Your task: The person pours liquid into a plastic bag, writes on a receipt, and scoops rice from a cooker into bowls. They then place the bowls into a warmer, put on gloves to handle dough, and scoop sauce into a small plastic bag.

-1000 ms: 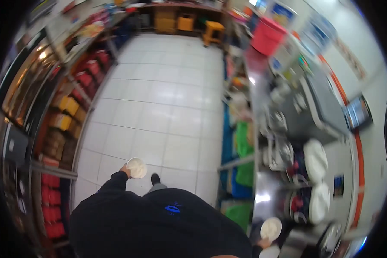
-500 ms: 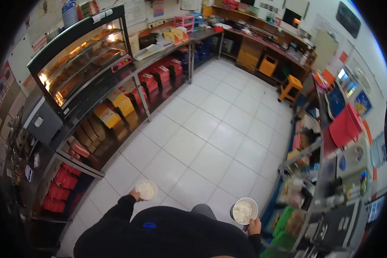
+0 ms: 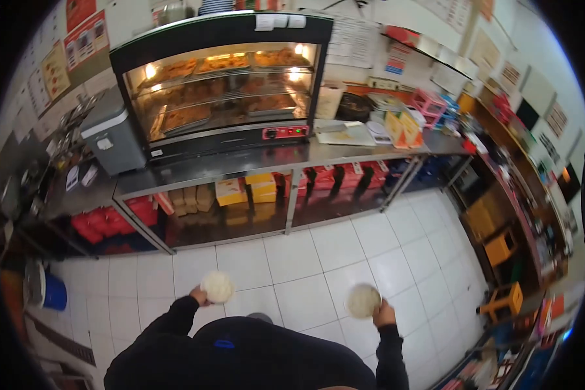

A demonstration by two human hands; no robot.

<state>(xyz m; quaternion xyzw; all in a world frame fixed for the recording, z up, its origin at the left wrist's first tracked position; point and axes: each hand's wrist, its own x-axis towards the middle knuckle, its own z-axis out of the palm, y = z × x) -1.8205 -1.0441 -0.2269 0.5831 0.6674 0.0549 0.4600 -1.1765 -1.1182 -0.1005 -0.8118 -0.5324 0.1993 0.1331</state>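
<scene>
In the head view, my left hand (image 3: 200, 296) is closed on the near left edge of a round white bowl of rice (image 3: 218, 286). My right hand (image 3: 385, 314) grips the right side of a second bowl of rice (image 3: 364, 301), which is smeared by motion. Both bowls are held out in front of my body over the tiled floor, well apart from each other. White rice shows at the top of each. The fingers beneath the bowls are hidden.
A lit glass food warmer (image 3: 221, 84) with trays of fried food stands on the steel counter (image 3: 240, 161) ahead. A grey bin-like box (image 3: 114, 136) sits left of it. Yellow boxes (image 3: 260, 188) fill the shelf below. An orange stool (image 3: 504, 302) and blue bucket (image 3: 53, 292) stand on the floor.
My view and body have turned left, so the food warmer and counter now lie straight ahead. The right-hand shelving has mostly left the view. Both bowls stay in my hands.
</scene>
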